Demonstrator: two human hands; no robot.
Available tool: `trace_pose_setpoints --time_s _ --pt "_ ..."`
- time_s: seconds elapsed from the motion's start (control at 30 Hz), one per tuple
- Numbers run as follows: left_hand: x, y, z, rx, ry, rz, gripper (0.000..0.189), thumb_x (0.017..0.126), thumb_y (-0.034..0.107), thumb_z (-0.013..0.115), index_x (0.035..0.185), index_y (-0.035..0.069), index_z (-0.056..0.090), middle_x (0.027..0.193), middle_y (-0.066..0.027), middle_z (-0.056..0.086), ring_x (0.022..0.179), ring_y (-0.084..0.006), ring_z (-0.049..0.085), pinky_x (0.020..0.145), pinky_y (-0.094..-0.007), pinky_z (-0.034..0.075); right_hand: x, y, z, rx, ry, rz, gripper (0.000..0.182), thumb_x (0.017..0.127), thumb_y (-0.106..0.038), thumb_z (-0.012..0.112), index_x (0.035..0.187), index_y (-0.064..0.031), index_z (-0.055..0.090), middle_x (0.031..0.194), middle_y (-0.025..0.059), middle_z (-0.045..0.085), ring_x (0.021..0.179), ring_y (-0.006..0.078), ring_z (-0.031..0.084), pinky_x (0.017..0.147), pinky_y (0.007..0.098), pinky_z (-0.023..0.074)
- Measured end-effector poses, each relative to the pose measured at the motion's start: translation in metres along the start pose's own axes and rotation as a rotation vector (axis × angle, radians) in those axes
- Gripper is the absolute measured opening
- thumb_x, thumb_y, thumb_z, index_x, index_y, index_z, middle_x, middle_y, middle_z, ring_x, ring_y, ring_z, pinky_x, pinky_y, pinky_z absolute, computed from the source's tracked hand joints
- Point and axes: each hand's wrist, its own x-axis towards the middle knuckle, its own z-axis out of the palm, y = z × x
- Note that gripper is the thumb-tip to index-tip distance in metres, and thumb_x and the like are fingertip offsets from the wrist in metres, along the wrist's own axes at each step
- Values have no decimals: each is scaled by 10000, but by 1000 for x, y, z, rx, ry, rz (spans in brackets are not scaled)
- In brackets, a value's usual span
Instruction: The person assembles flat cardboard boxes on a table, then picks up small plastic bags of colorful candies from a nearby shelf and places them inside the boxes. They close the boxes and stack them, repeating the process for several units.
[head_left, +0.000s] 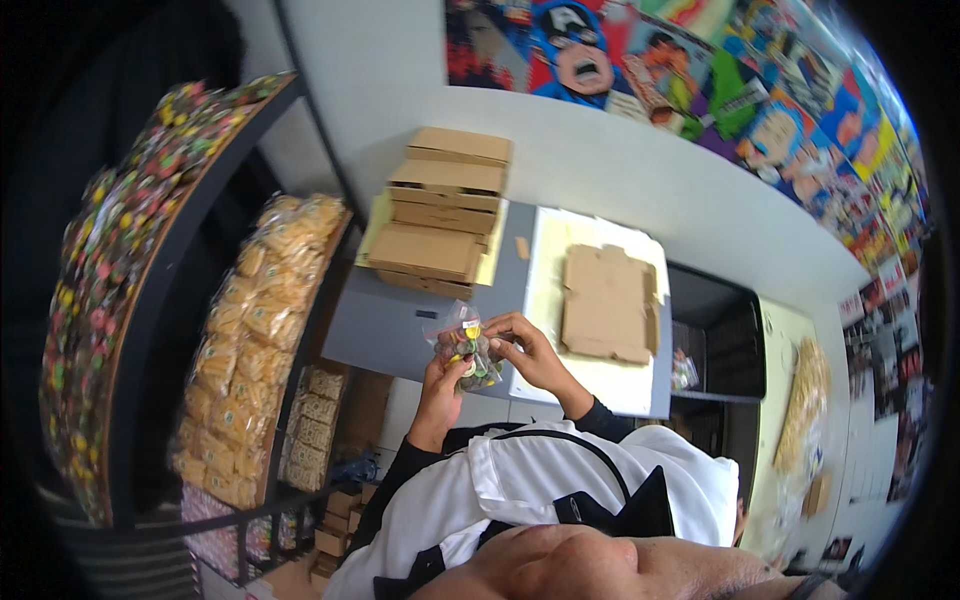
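Note:
A clear plastic bag of colourful sweets (469, 349) is held up above the near edge of the grey table (375, 322). My left hand (442, 394) grips the bag's lower left side, with the thumb across its front. The fingertips of my right hand (529, 349) pinch the bag's upper right side. A small white label bearing print sits near the bag's top. Flat on a white sheet (544, 300), to the right of my hands, lies a flattened cardboard box (607, 304). Several closed cardboard boxes (424, 251) are stacked beyond the bag.
Shelves on the left carry bags of colourful sweets (150, 202) and bags of pale yellow snacks (247, 337). A black bin (720, 330) stands right of the table, with small packets inside. Farther right, a long bag of yellow snacks (802, 405) lies on a pale surface.

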Motion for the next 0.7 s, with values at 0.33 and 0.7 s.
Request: trace_pose_setpoints --time_s 0.33,0.7 --pt "17 -82 63 285 -107 -179 297 912 54 653 1195 -2 583 1134 -48 641 1046 -125 600 934 -277 463 -93 -21 -85 -360 294 189 321 935 -89 667 1240 -10 601 938 116 681 803 138 659 683 281 524" --pt "126 -125 88 1095 -223 162 423 875 89 720 1241 5 525 1015 -122 639 966 -217 620 833 -331 503 -183 -5 -225 -530 623 350 277 894 -146 711 1130 -34 619 962 159 674 864 295 661 749 386 495"
